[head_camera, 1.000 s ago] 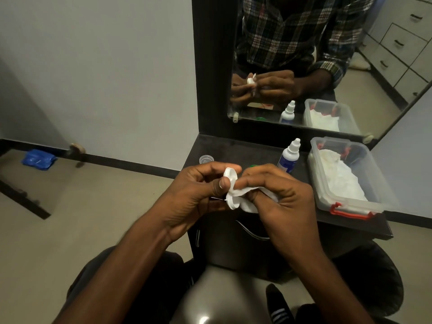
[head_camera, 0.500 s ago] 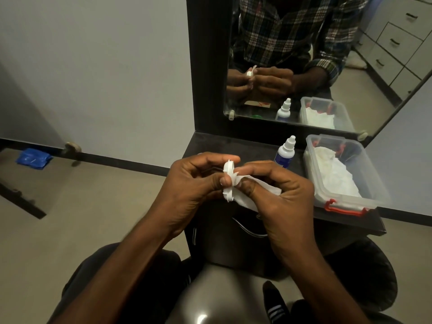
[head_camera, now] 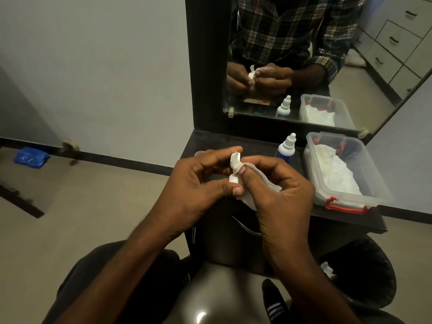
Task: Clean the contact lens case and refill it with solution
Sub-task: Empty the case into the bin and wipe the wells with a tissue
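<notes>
Both hands were raised in front of the dark tabletop (head_camera: 233, 146). The left hand (head_camera: 198, 183) pinched the small white contact lens case (head_camera: 234, 168) upright, forefinger on its top end and thumb at its bottom. The right hand (head_camera: 278, 183) pressed a white tissue (head_camera: 257, 183) against the case, its fingers curled around the cloth. Behind them stood the solution bottle (head_camera: 285, 147), just beside a clear plastic box (head_camera: 346, 195) with red clasps.

White case (head_camera: 234, 163), red-latched box (head_camera: 346, 208)
</notes>
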